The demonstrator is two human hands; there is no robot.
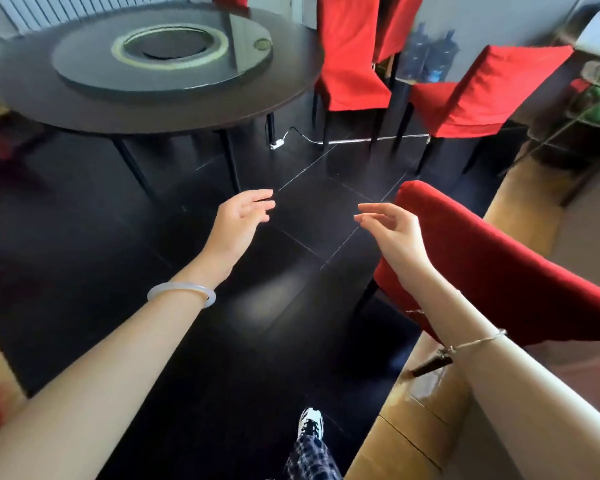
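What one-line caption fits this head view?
Left hand and right hand extend forward open, holding nothing, beside a red-covered chair, with a round dark table ahead.

Ahead on my left I see a round dark table [28,98] carrying a glass turntable [250,60] — a red-covered chair [352,57] stands just beside its right edge. Blue water bottles [430,57] sit behind it, and a white power strip [277,144] lies on the black floor [84,271].

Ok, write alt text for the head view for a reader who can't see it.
A person's left hand and right hand reach forward, open and empty, above a dark tiled floor. The right hand is beside the back of a red chair; a round dark table and other red chairs stand ahead.
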